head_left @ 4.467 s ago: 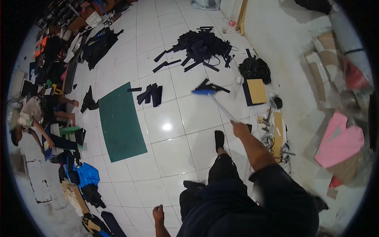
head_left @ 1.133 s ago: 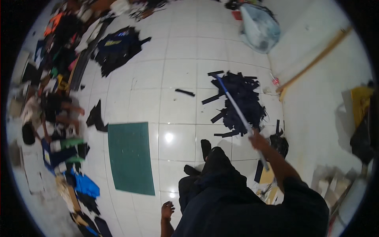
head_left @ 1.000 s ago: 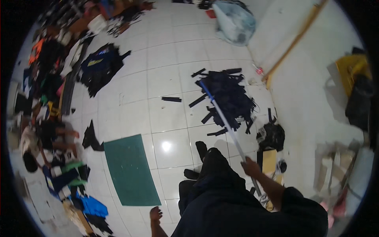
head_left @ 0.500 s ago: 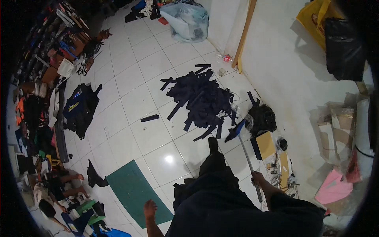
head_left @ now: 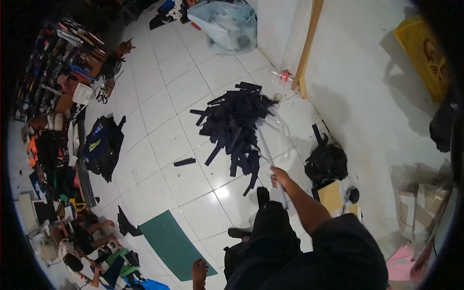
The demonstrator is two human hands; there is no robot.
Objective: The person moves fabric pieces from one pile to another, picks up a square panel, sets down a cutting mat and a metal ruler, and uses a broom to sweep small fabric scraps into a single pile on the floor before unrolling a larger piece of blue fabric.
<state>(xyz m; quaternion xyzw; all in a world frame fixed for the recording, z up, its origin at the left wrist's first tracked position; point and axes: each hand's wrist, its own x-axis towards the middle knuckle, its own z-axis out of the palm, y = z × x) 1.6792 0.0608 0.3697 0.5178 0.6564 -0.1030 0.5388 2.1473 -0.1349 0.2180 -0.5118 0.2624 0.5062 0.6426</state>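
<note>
My right hand [head_left: 279,178] is closed around the pale grey stick of a broom [head_left: 266,147], held out in front of me. The stick's far end runs to the right side of a heap of dark navy fabric strips [head_left: 232,123]; the broom head cannot be told apart from the dark heap there. My left hand [head_left: 199,269] hangs low over the lower end of a green cutting mat [head_left: 171,241], its fingers loosely bent and holding nothing. A single dark strip [head_left: 184,162] lies on the tiles left of the heap.
A black plastic bag [head_left: 326,162] and a tan board [head_left: 331,195] sit by the right wall. A clear bottle [head_left: 282,76] lies near a wooden post [head_left: 309,43]. Stacked materials [head_left: 48,140] line the left. A person [head_left: 72,261] sits at lower left.
My right hand has swung forward and left with the broom, whose blue head was near the black bag. The heap's right part has shifted inward and away from me.
</note>
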